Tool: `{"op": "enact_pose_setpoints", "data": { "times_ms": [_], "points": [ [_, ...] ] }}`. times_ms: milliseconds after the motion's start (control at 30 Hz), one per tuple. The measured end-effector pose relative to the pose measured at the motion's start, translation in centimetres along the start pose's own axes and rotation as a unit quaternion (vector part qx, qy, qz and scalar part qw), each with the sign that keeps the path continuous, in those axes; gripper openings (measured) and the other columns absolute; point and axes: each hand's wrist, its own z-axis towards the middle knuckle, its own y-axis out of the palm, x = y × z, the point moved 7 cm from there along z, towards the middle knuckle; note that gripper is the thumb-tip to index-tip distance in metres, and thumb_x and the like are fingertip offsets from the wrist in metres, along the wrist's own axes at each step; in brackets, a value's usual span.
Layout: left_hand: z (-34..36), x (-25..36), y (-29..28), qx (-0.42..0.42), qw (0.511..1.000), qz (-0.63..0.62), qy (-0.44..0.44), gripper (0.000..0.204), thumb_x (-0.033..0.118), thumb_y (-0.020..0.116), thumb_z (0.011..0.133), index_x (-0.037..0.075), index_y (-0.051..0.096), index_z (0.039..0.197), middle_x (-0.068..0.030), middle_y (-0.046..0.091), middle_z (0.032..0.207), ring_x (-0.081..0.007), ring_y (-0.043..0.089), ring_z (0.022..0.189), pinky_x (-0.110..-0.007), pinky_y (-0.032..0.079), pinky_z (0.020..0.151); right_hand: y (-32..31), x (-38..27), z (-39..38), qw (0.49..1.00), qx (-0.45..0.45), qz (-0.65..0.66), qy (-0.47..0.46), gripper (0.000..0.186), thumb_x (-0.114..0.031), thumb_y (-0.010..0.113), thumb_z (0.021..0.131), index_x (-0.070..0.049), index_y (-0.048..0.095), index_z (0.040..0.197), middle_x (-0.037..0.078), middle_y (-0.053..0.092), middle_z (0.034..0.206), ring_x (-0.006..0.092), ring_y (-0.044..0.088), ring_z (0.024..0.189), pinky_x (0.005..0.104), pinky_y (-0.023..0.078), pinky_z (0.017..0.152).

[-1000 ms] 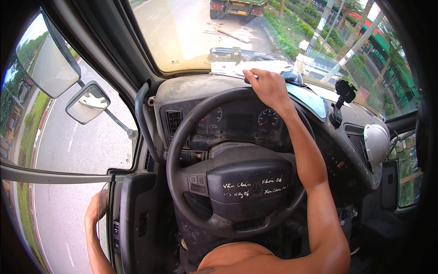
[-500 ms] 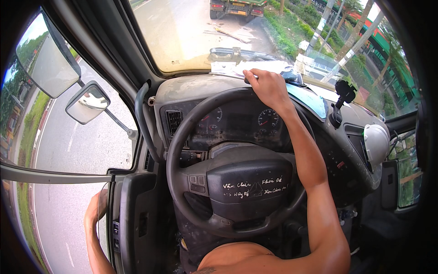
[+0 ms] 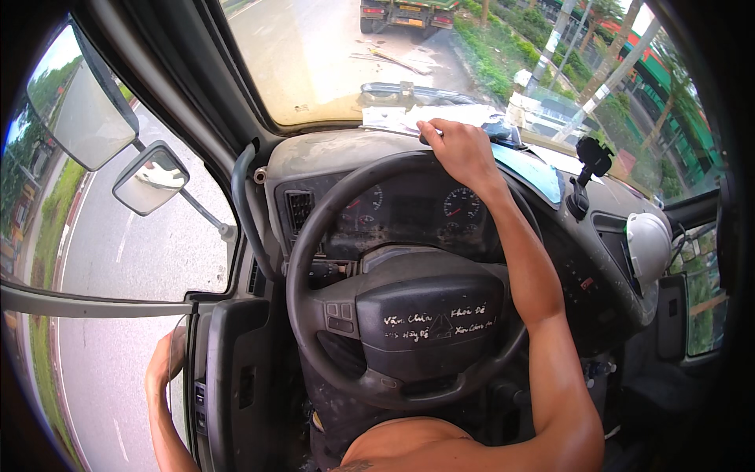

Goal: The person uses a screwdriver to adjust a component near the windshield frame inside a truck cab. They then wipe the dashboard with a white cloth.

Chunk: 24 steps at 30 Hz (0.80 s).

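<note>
My right hand [image 3: 460, 149] is closed around the top of the black steering wheel [image 3: 301, 259], its thumb lying along the rim. That arm reaches up across the right side of the wheel. Handwriting in white marks the hub. My left hand [image 3: 162, 360] is out past the side window, against the edge of the window glass [image 3: 179, 354] beside the door. Its fingers are mostly hidden there, so their grip cannot be made out. Behind the wheel sits the instrument cluster [image 3: 410, 211] with round gauges.
Papers [image 3: 389, 118] and a blue sheet [image 3: 531, 173] lie on the dashboard. A phone mount [image 3: 586, 177] and a white hard hat [image 3: 649, 248] are to the right. Side mirrors [image 3: 153, 177] hang at left. Ahead on the road are a green truck [image 3: 408, 16] and some debris [image 3: 399, 61].
</note>
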Motion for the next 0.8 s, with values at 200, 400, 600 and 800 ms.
{"op": "enact_pose_setpoints", "data": {
  "times_ms": [200,400,600,800],
  "points": [
    [0.4,-1.8,0.4,0.017,1.000,0.015,0.020,0.028,0.019,0.045,0.097,-0.003,0.062,0.101,-0.0286,0.064,0.095,-0.0429,0.065,0.090,-0.043,0.049,0.080,0.3,0.4,0.1,1.000,0.000,-0.006,0.002,0.039,-0.040,0.055,0.096,-0.008,0.076,0.092,0.020,0.069,0.075,0.0387,0.068,0.075,0.0462,0.053,0.072],
    [0.0,-0.5,0.0,0.011,1.000,0.005,0.028,0.026,0.018,0.046,0.096,-0.003,0.062,0.101,-0.0286,0.063,0.095,-0.0453,0.064,0.093,-0.043,0.050,0.080,0.2,0.2,0.1,1.000,-0.004,-0.013,0.001,0.039,-0.040,0.055,0.096,-0.007,0.076,0.092,0.021,0.069,0.075,0.0392,0.068,0.075,0.0467,0.054,0.073],
    [0.1,-0.2,0.1,0.008,1.000,0.018,0.023,0.025,0.017,0.047,0.095,-0.002,0.062,0.101,-0.0282,0.063,0.094,-0.0449,0.063,0.093,-0.042,0.050,0.079,0.2,0.3,0.1,1.000,0.000,-0.016,-0.002,0.039,-0.040,0.055,0.096,-0.007,0.075,0.092,0.021,0.069,0.075,0.0393,0.069,0.075,0.0468,0.054,0.071],
    [0.2,-1.1,0.2,0.022,0.999,0.000,0.037,0.026,0.017,0.045,0.096,-0.002,0.062,0.101,-0.0286,0.063,0.094,-0.0435,0.064,0.091,-0.043,0.049,0.080,0.2,0.1,0.1,1.000,0.000,-0.016,-0.004,0.038,-0.040,0.056,0.096,-0.008,0.076,0.092,0.020,0.069,0.075,0.0390,0.068,0.075,0.0467,0.054,0.071]
  ]
}}
